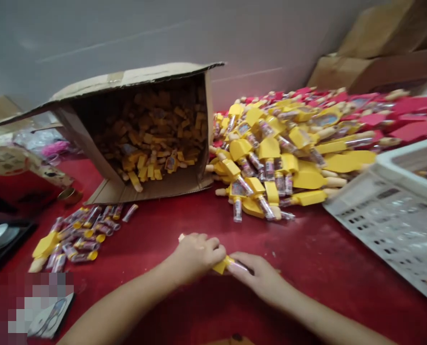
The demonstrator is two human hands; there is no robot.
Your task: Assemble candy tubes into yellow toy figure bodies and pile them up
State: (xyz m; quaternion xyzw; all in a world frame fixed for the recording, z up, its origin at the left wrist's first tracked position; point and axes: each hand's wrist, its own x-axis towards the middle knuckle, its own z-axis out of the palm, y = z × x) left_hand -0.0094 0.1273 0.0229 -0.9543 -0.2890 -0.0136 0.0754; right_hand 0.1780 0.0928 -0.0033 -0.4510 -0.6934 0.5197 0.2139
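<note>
My left hand (198, 254) is wrapped around a yellow paddle-shaped piece (219, 267), covering most of it. A pale handle tip (181, 237) pokes out past the knuckles. My right hand (258, 277) has its fingers closed on a clear tube (239, 266) with a dark end, joined to or pressed against the yellow piece; which of these, I cannot tell. Ahead lies a heap of yellow paddle-shaped pieces (269, 148) with pale handles and clear tubes. To the left are loose tubes (87, 232), some with yellow caps, beside a single yellow paddle (45, 245).
An open cardboard box (155, 191) lies on its side, holding many yellow pieces. Red paddle-shaped pieces (407, 120) spread at the back right. A white plastic crate (364, 201) stands at the right of the red table (155, 306). A phone-like flat item (51, 316) rests at lower left.
</note>
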